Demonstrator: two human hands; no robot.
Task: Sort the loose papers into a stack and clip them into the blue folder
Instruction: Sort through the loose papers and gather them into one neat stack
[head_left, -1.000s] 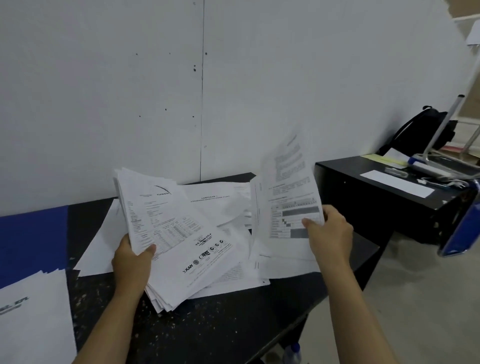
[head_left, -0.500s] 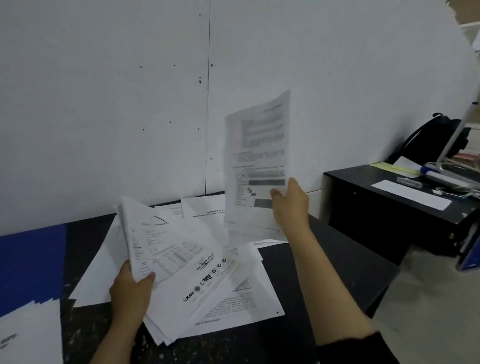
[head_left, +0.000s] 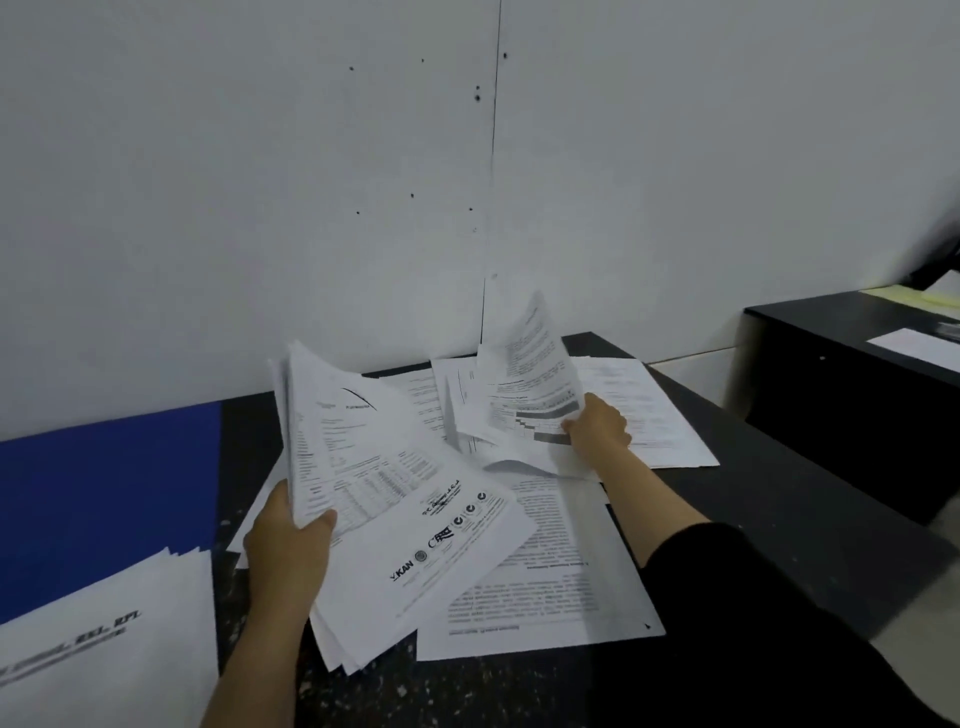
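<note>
Sorting approx. half done: my left hand (head_left: 288, 545) grips a fanned bundle of white printed papers (head_left: 384, 499), right hand (head_left: 597, 428) pinches one sheet (head_left: 524, 384); more litter the dark desk (head_left: 779, 519); flat blue folder (head_left: 104, 493) lies at left, nothing clipped.

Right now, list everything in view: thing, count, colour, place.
held stack of papers: one, white, raised in the left grip
single sheet: one, white with grey table, in the right grip
loose papers: several, white, spread on the table
blue folder: one, blue, table's left
side pile: one, white, on the folder's near part
table: one, black, centre
second desk: one, black, right
left hand: bare
right hand: dark sleeve
</note>
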